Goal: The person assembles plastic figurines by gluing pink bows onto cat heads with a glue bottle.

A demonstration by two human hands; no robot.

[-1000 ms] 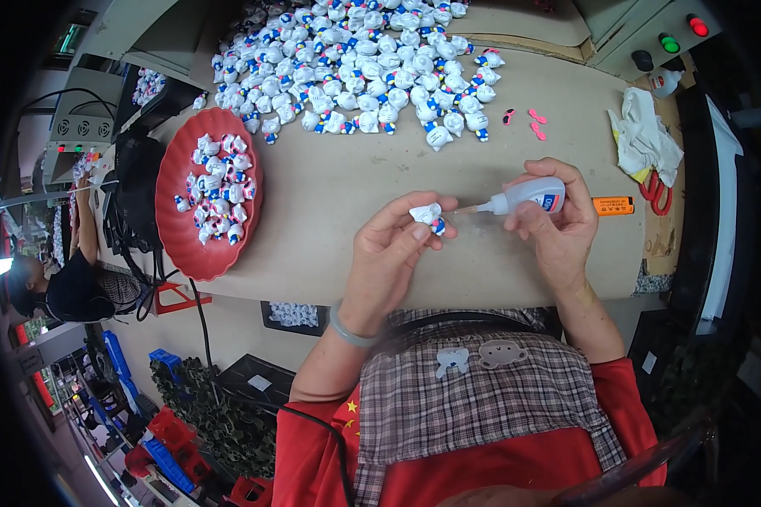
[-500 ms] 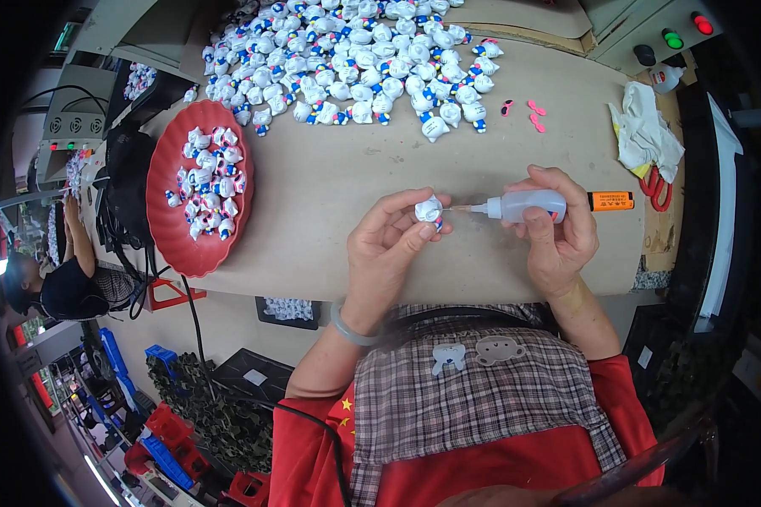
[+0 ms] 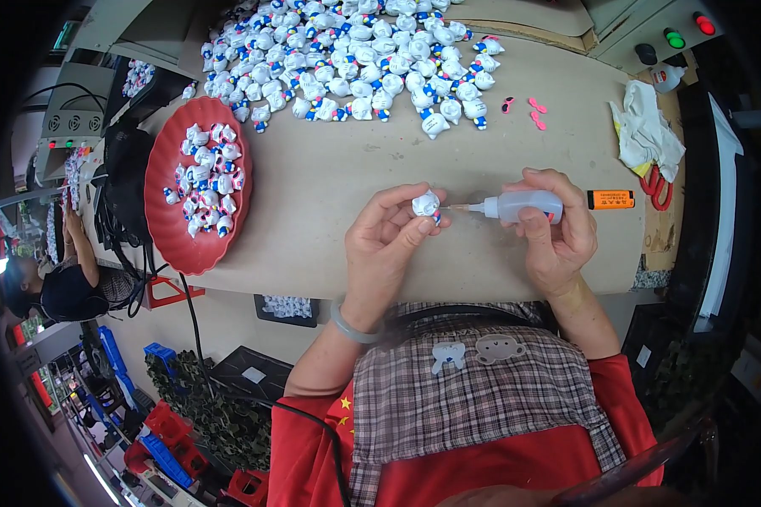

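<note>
Between the thumb and fingers of my left hand [image 3: 387, 239] is a small white cat figurine [image 3: 426, 204] with a blue body. My right hand [image 3: 564, 232] is closed round a translucent squeeze bottle [image 3: 526, 206] lying level. Its thin needle tip [image 3: 460, 207] points left and meets or nearly meets the figurine's side; I cannot tell if they touch. Beyond my hands lie several small pink glasses-shaped pieces [image 3: 539, 114], one with dark lenses [image 3: 507, 105].
A heap of like figurines [image 3: 338, 63] covers the table's far side. A red scalloped tray [image 3: 162, 228] at left holds more. Right of my hand are an orange tube-shaped thing [image 3: 610, 199], red-handled scissors [image 3: 656, 188] and a crumpled white cloth [image 3: 648, 135]. Another person [image 3: 63, 270] sits far left.
The figurine in my left hand has shifted very slightly up and left and seems a little turned. The bottle keeps nearly the same place beside it.
</note>
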